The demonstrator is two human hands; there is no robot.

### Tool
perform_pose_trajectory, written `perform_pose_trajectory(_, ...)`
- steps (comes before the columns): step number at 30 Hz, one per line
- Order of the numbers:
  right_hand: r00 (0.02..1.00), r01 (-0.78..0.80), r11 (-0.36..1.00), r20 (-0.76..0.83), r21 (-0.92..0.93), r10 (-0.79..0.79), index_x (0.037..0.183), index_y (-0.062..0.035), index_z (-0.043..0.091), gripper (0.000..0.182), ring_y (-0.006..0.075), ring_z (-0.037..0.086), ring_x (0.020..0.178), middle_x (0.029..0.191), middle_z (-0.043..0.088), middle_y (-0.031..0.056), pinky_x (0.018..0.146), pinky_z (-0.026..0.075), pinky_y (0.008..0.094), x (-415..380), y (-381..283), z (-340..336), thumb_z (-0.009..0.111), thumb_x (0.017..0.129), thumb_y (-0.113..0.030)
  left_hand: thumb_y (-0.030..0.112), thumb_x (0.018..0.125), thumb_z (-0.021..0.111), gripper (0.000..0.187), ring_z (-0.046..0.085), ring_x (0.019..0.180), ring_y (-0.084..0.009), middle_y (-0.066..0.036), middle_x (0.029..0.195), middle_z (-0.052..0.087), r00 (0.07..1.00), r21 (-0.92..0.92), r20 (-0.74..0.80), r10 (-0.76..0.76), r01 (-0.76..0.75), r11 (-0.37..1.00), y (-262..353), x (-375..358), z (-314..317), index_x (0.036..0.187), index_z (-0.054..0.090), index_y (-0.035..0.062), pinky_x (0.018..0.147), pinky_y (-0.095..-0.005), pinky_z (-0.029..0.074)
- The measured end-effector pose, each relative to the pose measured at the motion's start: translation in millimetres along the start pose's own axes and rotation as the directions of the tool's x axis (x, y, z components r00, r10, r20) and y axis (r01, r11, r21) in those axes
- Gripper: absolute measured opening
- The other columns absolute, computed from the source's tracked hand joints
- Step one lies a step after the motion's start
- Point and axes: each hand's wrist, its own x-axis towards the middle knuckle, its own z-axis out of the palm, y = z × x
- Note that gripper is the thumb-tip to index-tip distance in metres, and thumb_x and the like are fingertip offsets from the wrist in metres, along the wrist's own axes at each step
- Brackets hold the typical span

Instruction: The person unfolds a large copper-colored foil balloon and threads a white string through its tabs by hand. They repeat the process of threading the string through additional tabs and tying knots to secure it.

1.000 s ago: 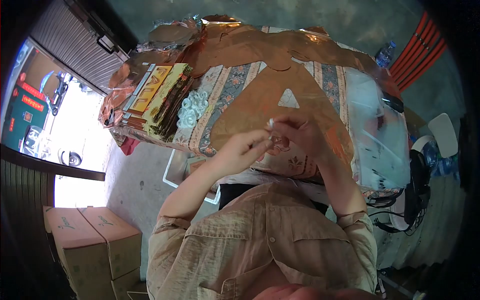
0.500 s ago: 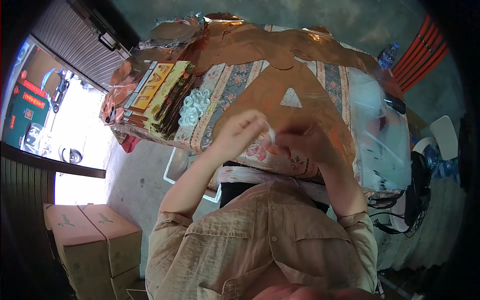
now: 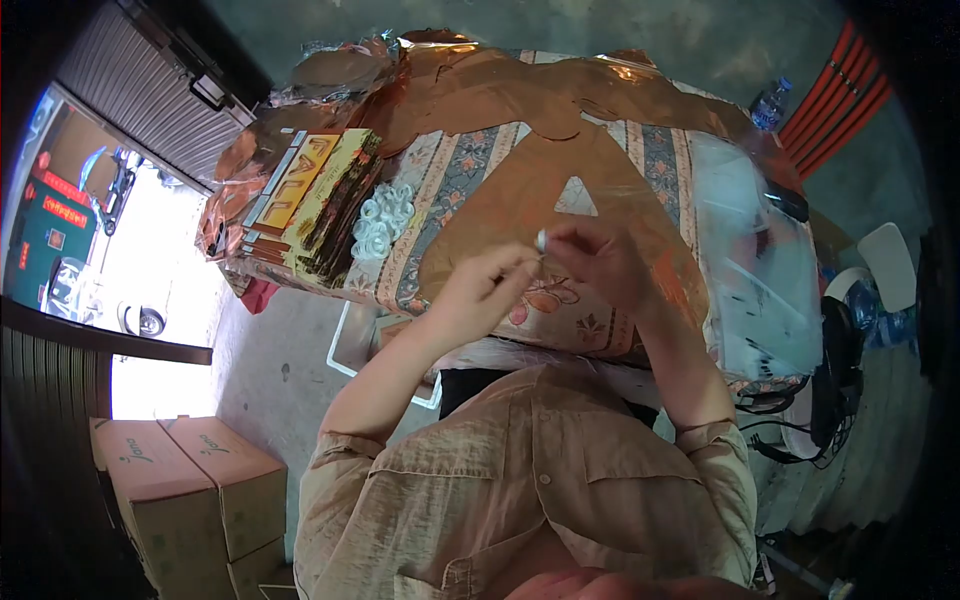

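Above the front part of the table, my two hands meet almost fingertip to fingertip. My right hand point(image 3: 605, 262) is closed, pinching a small white ribbon roll point(image 3: 542, 240) that shows at its fingertips. Just left of it my left hand point(image 3: 485, 288) is closed in a pinch; what is between its fingers is too small to make out. Beneath both hands lies a large flat brown foil balloon point(image 3: 505, 195) with a triangular hole. Left of the balloon is a heap of similar white ribbon rolls point(image 3: 382, 222).
Stacked printed packs point(image 3: 320, 195) lie at the table's left. More brown foil point(image 3: 480, 95) spreads along the far edge. Clear plastic bags point(image 3: 750, 270) and a dark phone point(image 3: 786, 202) are at right. A water bottle point(image 3: 772, 105) stands far right; cartons point(image 3: 190, 470) are on the floor.
The white roll, seen earlier as a ring between both hands, now shows end-on at my right fingertips. My right hand has risen slightly; my left hand has lowered and turned.
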Motion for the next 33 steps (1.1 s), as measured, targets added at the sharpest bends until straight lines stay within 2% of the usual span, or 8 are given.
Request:
perform_pose_trajectory(3, 0.984, -0.153, 0.972, 0.121, 0.177, 0.133, 0.086, 0.0004, 0.061, 0.008, 0.0058, 0.050, 0.051, 0.062, 0.057, 0.0027, 0.045, 0.039, 0.0186, -9.3, -8.6, 1.5, 0.055, 0.081, -0.002, 0.015, 0.091, 0.044, 0.016, 0.046, 0.061, -0.0035, 0.002, 0.070, 0.049, 0.978, 0.050, -0.142, 0.151, -0.145, 0.988, -16.3, 2.7, -6.5, 0.089, 0.052, 0.0013, 0.052, -0.0194, 0.037)
perform_pose_trajectory(7, 0.979, -0.200, 0.884, 0.122, 0.423, 0.163, 0.086, 0.0000, 0.061, 0.008, 0.0040, 0.047, 0.049, 0.061, 0.055, 0.0010, 0.042, 0.035, 0.0182, -5.4, -7.9, 3.6, 0.054, 0.082, -0.003, 0.016, 0.092, 0.043, 0.017, 0.042, 0.051, -0.0045, 0.001, 0.063, 0.047, 0.998, -0.240, -0.056, -0.042, 0.027, 0.970, -22.6, 4.1, 3.8, 0.090, 0.051, 0.0017, 0.045, -0.0169, 0.034)
perform_pose_trajectory(9, 0.990, -0.142, 0.929, 0.034, 0.341, 0.139, 0.087, 0.0000, 0.061, 0.009, 0.0037, 0.047, 0.048, 0.060, 0.055, 0.0008, 0.041, 0.034, 0.0179, -3.3, -1.4, 8.9, 0.054, 0.082, -0.002, 0.018, 0.092, 0.041, 0.020, 0.040, 0.048, -0.0063, 0.000, 0.059, 0.044, 0.999, -0.543, -0.029, -0.034, 0.013, 0.840, -27.2, 4.1, 11.9, 0.089, 0.052, 0.0024, 0.043, -0.0181, 0.035)
perform_pose_trajectory(16, 0.992, 0.071, 0.991, -0.108, 0.110, -0.059, 0.095, 0.0006, 0.060, 0.014, 0.0016, 0.047, 0.052, 0.065, 0.056, -0.0004, 0.043, 0.036, 0.0170, -5.8, 9.7, 16.3, 0.053, 0.083, 0.000, 0.014, 0.090, 0.041, 0.021, 0.040, 0.046, -0.0093, -0.001, 0.059, 0.045, 0.979, -0.772, 0.031, -0.204, 0.153, 0.617, -22.5, 3.0, 7.5, 0.099, 0.055, 0.0009, 0.042, -0.0205, 0.034)
perform_pose_trajectory(22, 0.997, -0.066, 0.996, -0.050, -0.051, 0.063, 0.099, 0.0005, 0.060, 0.018, 0.0039, 0.055, 0.067, 0.076, 0.061, 0.0027, 0.054, 0.045, 0.0177, -10.2, 7.6, 11.2, 0.058, 0.081, -0.001, 0.008, 0.088, 0.041, 0.022, 0.045, 0.051, -0.0069, -0.004, 0.068, 0.056, 0.985, -0.490, -0.041, -0.166, 0.125, 0.863, -20.1, -2.1, 3.2, 0.101, 0.056, -0.0015, 0.044, -0.0186, 0.035)
perform_pose_trajectory(24, 0.996, -0.087, 0.996, -0.025, 0.015, 0.087, 0.098, 0.0010, 0.059, 0.018, 0.0046, 0.056, 0.067, 0.077, 0.062, 0.0032, 0.055, 0.045, 0.0182, -12.2, 7.6, 11.6, 0.058, 0.080, -0.001, 0.004, 0.086, 0.045, 0.018, 0.047, 0.054, -0.0047, -0.004, 0.072, 0.059, 0.987, -0.011, -0.139, -0.076, 0.075, 0.997, -23.9, -4.1, 3.3, 0.098, 0.056, -0.0023, 0.047, -0.0172, 0.036)
perform_pose_trajectory(31, 0.936, -0.345, 0.899, 0.170, 0.271, 0.308, 0.087, 0.0004, 0.058, 0.011, 0.0086, 0.059, 0.062, 0.072, 0.062, 0.0051, 0.056, 0.047, 0.0213, -14.7, 15.9, 5.2, 0.061, 0.077, 0.000, 0.002, 0.079, 0.054, 0.014, 0.052, 0.055, -0.0053, -0.001, 0.064, 0.057, 0.959, -0.065, -0.283, 0.013, -0.032, 0.997, -25.9, 0.6, -7.0, 0.091, 0.059, 0.0001, 0.050, -0.0194, 0.040)
perform_pose_trajectory(33, 0.926, -0.371, 0.889, 0.184, 0.269, 0.330, 0.085, -0.0008, 0.058, 0.009, 0.0093, 0.059, 0.061, 0.071, 0.062, 0.0052, 0.054, 0.046, 0.0218, -13.8, 15.0, 4.8, 0.061, 0.077, -0.001, 0.003, 0.080, 0.055, 0.015, 0.053, 0.061, -0.0069, -0.004, 0.075, 0.059, 0.874, 0.323, -0.267, 0.407, -0.317, 0.892, -13.6, 6.5, -6.2, 0.095, 0.058, -0.0004, 0.053, -0.0203, 0.042)
